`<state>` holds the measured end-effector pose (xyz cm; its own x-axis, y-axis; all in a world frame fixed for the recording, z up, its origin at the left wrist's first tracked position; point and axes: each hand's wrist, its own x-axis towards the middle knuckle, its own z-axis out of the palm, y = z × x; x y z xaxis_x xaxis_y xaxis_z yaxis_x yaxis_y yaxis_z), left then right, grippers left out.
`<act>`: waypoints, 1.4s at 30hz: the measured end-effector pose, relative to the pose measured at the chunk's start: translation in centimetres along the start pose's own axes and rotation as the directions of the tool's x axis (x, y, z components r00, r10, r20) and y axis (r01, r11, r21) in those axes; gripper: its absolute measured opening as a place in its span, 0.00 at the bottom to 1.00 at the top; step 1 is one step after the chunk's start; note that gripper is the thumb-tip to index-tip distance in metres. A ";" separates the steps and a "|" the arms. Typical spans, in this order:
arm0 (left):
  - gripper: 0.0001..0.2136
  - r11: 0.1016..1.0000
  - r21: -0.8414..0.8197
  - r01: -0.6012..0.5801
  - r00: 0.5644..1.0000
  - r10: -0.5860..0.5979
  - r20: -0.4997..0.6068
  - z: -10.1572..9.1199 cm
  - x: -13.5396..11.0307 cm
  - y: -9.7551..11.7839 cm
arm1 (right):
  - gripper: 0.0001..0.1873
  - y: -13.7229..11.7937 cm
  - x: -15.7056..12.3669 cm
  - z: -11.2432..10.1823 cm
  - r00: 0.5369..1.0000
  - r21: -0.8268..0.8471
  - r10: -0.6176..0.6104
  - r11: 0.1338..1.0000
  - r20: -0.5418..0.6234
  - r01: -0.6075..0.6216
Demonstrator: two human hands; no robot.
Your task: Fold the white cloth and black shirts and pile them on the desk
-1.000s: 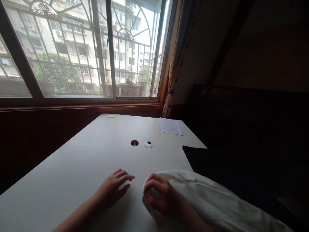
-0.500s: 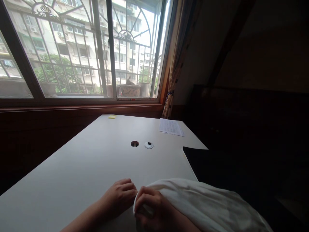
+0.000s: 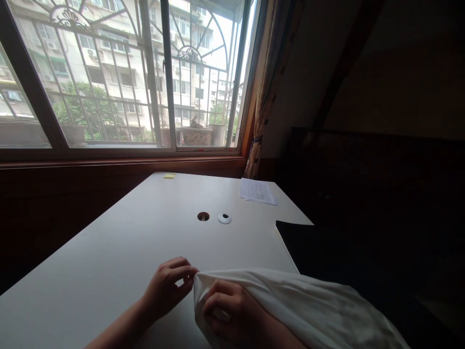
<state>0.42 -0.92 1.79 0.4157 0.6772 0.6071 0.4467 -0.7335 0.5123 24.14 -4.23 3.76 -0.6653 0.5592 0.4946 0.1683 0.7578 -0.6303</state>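
Observation:
A white cloth (image 3: 308,295) lies over the near right part of the white table (image 3: 119,242) and trails off to the lower right. My left hand (image 3: 172,281) pinches the cloth's left corner between thumb and fingertips, pulling it to a point. Just to the right, my right hand (image 3: 230,308) is curled with its fingers closed on the cloth near the same edge. What kind of cloth item it is does not show. Part of the cloth under my right hand and forearm is hidden.
Beyond my hands are a round hole (image 3: 203,216) in the tabletop and a white ring-shaped cover (image 3: 224,218). Printed papers (image 3: 258,191) and a yellow sticky note (image 3: 169,176) lie at the far edge. A black flat item (image 3: 308,247) borders the right side. Behind stands a barred window (image 3: 119,77).
My left hand has moved left and slightly up, drawing the cloth's corner out into a point. My right hand stays almost in place, still gripping the cloth.

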 end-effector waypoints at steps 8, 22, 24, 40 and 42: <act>0.10 0.951 -0.150 0.270 0.896 -0.305 -0.324 -3.5 0.3 -0.6 | 0.10 1.7 -0.4 -1.4 0.999 -0.451 -0.038 0.892 -0.003 0.032; 0.17 0.600 -0.738 0.309 0.420 -0.782 -0.460 -7.6 1.0 -2.4 | 0.07 4.5 -1.7 -4.7 0.924 -0.635 0.257 0.672 -0.282 -0.381; 0.19 0.581 -0.755 0.305 0.438 -0.789 -0.430 -7.4 1.0 -2.7 | 0.06 3.8 -1.6 -5.0 0.907 -0.584 0.176 0.715 -0.382 -0.384; 0.27 0.977 -0.087 0.194 0.978 -0.200 -0.066 -1.4 -0.6 -4.0 | 0.06 4.0 -1.6 -6.3 0.713 -0.436 -0.090 0.841 -0.695 -0.320; 0.26 0.993 0.019 0.116 0.993 -0.116 0.030 -0.9 -0.9 -4.3 | 0.06 4.7 -1.6 -6.1 0.781 -0.503 -0.061 0.795 -0.622 -0.339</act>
<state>-2.57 1.59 -0.40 0.3844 0.7592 0.5253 0.5067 -0.6491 0.5674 30.46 0.52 3.62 -0.0776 0.5994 0.7966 0.7254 0.5821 -0.3673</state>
